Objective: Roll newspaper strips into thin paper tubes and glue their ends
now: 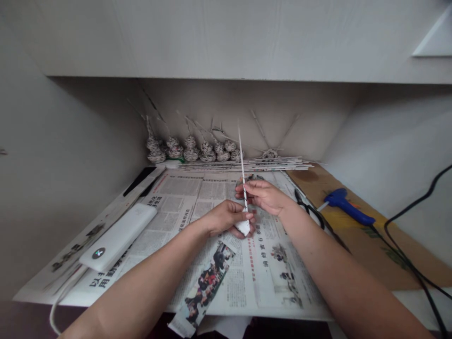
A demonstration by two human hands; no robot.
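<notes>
A thin rolled paper stick (242, 165) points upward between my hands, wider and white at its lower end. My left hand (231, 217) is closed around that lower end. Above it, my right hand (263, 194) pinches the stick partway up, thumb and fingertips together. A loose strip of printed newspaper (206, 289) lies below my left hand and reaches past the front edge of the table. Behind my right hand's fingers sits a small dark, patterned object (254, 178), partly hidden; I cannot make out what it is.
Several woven paper gourds (190, 149) line the back wall, beside a started weave (270, 154) and a pile of paper sticks (254, 164). At left lies a white power bank (120, 238). Scissors (309, 207) and a blue glue gun (348, 206) with black cables are at right, partly on cardboard (370, 245).
</notes>
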